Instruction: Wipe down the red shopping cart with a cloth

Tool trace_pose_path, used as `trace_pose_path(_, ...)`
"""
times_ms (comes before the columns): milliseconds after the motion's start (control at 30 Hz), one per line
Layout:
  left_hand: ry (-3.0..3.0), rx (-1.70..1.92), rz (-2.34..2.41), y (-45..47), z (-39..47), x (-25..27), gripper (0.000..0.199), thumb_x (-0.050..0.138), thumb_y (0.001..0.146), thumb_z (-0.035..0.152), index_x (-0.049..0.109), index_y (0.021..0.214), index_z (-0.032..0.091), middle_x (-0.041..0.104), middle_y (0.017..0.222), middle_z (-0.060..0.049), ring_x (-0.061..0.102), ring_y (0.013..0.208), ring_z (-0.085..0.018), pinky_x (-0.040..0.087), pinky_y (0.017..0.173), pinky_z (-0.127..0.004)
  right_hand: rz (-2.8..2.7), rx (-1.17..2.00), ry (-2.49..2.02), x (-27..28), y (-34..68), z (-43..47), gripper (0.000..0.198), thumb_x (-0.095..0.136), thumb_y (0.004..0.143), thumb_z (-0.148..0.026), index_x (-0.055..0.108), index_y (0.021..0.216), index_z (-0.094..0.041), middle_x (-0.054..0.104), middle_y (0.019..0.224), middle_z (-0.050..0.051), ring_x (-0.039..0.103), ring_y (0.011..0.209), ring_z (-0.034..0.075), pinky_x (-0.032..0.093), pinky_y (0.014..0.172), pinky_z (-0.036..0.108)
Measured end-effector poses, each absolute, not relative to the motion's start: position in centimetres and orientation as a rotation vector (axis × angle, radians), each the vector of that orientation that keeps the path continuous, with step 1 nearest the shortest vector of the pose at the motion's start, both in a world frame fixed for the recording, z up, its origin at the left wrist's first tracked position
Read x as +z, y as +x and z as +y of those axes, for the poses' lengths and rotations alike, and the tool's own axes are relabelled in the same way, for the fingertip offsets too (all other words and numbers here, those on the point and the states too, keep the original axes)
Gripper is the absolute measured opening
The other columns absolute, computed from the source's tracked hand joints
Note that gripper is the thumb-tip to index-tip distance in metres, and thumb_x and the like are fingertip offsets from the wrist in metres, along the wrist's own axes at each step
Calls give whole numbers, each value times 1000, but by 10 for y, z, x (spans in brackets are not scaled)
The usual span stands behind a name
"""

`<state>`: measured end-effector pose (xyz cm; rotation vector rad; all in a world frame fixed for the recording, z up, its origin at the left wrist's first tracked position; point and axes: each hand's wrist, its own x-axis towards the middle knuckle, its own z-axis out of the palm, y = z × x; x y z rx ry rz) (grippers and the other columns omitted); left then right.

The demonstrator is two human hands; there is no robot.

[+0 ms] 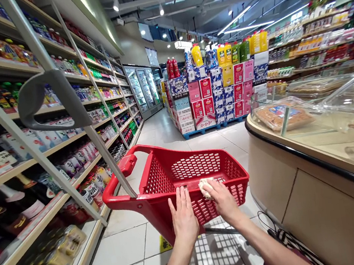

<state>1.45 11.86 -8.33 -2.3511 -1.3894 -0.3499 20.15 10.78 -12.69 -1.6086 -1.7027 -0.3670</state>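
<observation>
A red plastic shopping basket on wheels (202, 184) stands in front of me, with a long metal pull bar and a grey loop handle (54, 102) rising at its left. My left hand (183, 214) lies against the near side of the basket, fingers stretched out and pointing up at the rim. Bunched under the fingers of my right hand (221, 197) is a pale, crumpled cloth (206, 188), pressed on the near rim toward the right. Part of the cloth is hidden by the fingers. No goods show inside the basket.
Drink shelves (65, 145) line the left side. A curved counter (307, 192) with packaged food stands close at the right, with dark cables (286, 240) on the floor beside it. Farther ahead are stacked drink cartons (205, 96) and glass-door fridges (144, 86).
</observation>
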Motion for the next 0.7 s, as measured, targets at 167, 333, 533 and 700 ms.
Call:
trace_pose_path(167, -2358, -359, -1402, 17, 117, -84, 67, 40, 70, 16, 23, 135, 12, 23, 143, -7, 8, 133, -23, 17, 105, -51, -1364, -357, -1812, -125, 225, 106, 50, 30, 73, -1, 54, 112, -20, 55, 117, 8, 46, 111, 21, 35, 90, 41)
trace_pose_path(333, -2376, -423, -1524, 22, 115, -80, 66, 40, 69, 16, 26, 134, 10, 21, 143, -7, 11, 133, -23, 15, 105, -53, -1671, -362, -1576, -127, 195, 109, 51, 32, 74, -1, 54, 114, -23, 52, 123, 6, 41, 116, 18, 34, 93, 38)
trace_pose_path(533, -2358, -556, -1695, 41, 104, -83, 69, 40, 66, 12, 26, 133, 9, 22, 143, -8, 12, 132, -22, 12, 104, -56, -1430, -326, -1751, -126, 218, 107, 52, 32, 71, 0, 54, 113, -21, 54, 120, 7, 44, 114, 19, 35, 91, 39)
trace_pose_path(700, -2379, -567, -1685, 43, 100, -77, 69, 41, 64, 12, 29, 132, 9, 25, 142, -10, 14, 132, -25, 15, 103, -57, -1738, -300, -1559, -123, 214, 108, 47, 35, 74, -3, 56, 111, -25, 53, 121, 5, 45, 113, 18, 37, 91, 36)
